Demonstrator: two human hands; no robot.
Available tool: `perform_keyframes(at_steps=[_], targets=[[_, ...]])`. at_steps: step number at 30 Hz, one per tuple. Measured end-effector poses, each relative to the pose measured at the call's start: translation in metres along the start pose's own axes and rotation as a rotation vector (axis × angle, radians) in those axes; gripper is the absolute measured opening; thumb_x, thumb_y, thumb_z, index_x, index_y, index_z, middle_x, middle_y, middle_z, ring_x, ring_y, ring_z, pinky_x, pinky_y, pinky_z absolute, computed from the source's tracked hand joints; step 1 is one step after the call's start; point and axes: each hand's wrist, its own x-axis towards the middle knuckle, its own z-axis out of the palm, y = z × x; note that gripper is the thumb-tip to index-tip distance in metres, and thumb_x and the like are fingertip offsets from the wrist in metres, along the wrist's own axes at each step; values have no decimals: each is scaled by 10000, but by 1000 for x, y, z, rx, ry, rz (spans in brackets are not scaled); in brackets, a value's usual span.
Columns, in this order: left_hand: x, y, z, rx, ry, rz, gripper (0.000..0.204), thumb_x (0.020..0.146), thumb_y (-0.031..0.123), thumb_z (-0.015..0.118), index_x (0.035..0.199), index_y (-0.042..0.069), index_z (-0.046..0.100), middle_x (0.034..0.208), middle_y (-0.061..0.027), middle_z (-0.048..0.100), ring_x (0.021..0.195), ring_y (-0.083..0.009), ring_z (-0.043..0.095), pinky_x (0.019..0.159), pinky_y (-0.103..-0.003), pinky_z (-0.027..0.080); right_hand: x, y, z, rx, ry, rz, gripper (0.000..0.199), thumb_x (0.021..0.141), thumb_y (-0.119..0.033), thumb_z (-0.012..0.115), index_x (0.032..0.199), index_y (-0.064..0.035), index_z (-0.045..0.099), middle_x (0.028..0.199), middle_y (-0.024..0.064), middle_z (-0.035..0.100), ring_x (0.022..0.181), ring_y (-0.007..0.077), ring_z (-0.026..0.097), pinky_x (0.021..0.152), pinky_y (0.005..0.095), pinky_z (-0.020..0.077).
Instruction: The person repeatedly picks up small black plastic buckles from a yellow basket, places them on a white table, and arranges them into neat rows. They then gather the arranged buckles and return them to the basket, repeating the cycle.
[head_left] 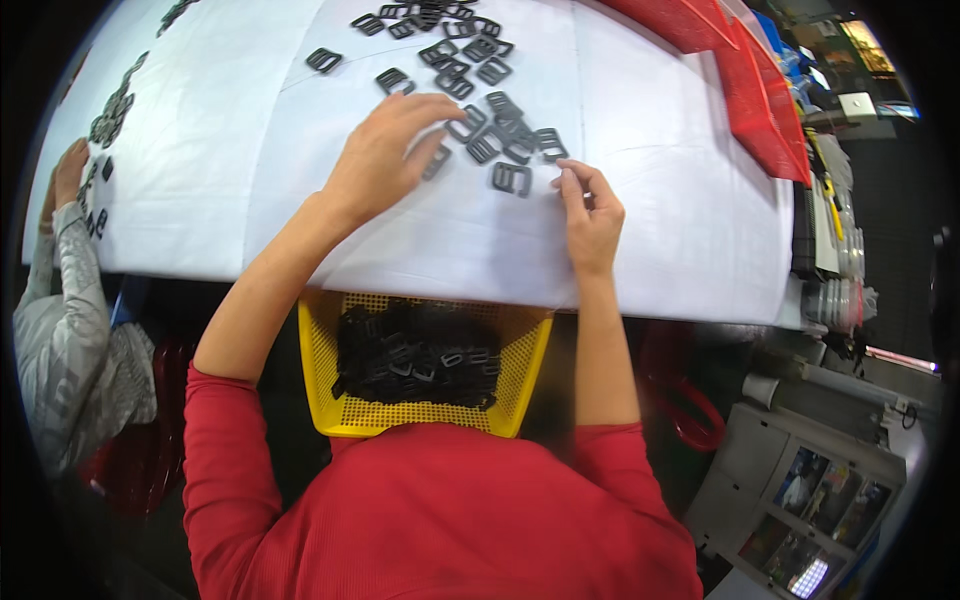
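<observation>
My left hand (385, 155) reaches over the white tabletop with its fingers stretched out and the thumb apart. Its fingertips are at a black plastic buckle (467, 123), and another buckle (437, 162) lies beside the thumb. To the right, my right hand (594, 215) is curled, thumb and forefinger pinched together. Those fingertips are close to a buckle (550, 144) at the edge of the loose group; whether they grip anything is too small to tell. An open-sided buckle (511, 179) lies between my hands.
More black buckles (430, 15) spread toward the far side. A yellow basket (533, 375) of black pieces sits below the table's near edge, against me. Red bins (750, 95) line the far right. At left, another person's hand (72, 170) is by a row of buckles (112, 118).
</observation>
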Motion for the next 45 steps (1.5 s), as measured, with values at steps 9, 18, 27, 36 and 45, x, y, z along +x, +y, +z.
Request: perform_keyframes(at_steps=[9, 18, 27, 36, 45], targets=[[-23, 3, 7, 384, -173, 20, 224, 870, 174, 627, 1066, 78, 676, 1117, -72, 653, 1049, -232, 580, 905, -372, 426, -9, -2, 30, -656, -169, -603, 309, 769, -211, 729, 1043, -79, 678, 990, 31, 615, 943, 218, 562, 746, 338, 463], [18, -8, 27, 371, -65, 10, 187, 873, 129, 602, 1039, 98, 682, 1068, -25, 664, 987, -222, 584, 841, -356, 440, 0, -9, 26, -757, -240, -540, 169, 864, -196, 631, 972, -69, 660, 872, 60, 621, 859, 240, 597, 679, 362, 470], [90, -29, 53, 433, -540, 250, 549, 744, -43, 603, 1261, 139, 585, 1245, -11, 611, 1098, -245, 555, 859, -389, 470, 31, -12, 30, -562, -172, -372, 255, 805, -217, 708, 1012, -73, 671, 986, 49, 621, 922, 269, 589, 737, 392, 490], [94, -20, 35, 287, -617, 96, 395, 732, -16, 638, 1112, 87, 616, 1168, -66, 576, 1129, -281, 527, 949, -388, 460, 17, -18, 18, -691, -290, -360, 273, 771, -221, 739, 1004, -82, 706, 1019, 32, 618, 974, 233, 556, 816, 388, 433], [121, -23, 37, 291, -852, -71, 344, 715, 54, 667, 1056, 63, 630, 1098, -89, 590, 1011, -290, 577, 846, -380, 489, 18, -19, 27, -554, -230, -416, 292, 752, -192, 751, 1017, -83, 696, 1012, 35, 627, 983, 234, 567, 832, 360, 445]])
